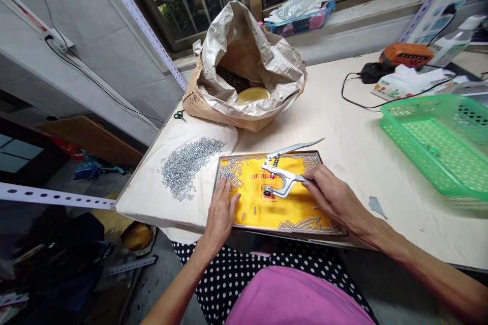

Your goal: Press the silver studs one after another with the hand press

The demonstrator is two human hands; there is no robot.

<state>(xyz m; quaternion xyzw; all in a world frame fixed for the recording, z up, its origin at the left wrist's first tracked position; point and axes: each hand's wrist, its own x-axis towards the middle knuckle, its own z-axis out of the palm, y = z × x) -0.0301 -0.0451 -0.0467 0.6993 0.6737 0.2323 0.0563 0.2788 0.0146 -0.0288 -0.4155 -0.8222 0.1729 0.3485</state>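
Observation:
A shallow dark-rimmed tray with a yellow bottom lies before me, with small silvery metal pins along its edges. My right hand is closed round one handle of a pair of snap-fastener pliers, held over the tray with its jaws apart and pointing left. My left hand lies at the tray's left end, fingers stretched out, its tips by several pins there. A large heap of the same kind of pins rests on white cloth left of the tray.
Behind the tray stands an open paper sack with a yellow dish and dark contents. Small green-handled scissors lie left of it. A green plastic basket, an orange battery pack and a black cord are at the right.

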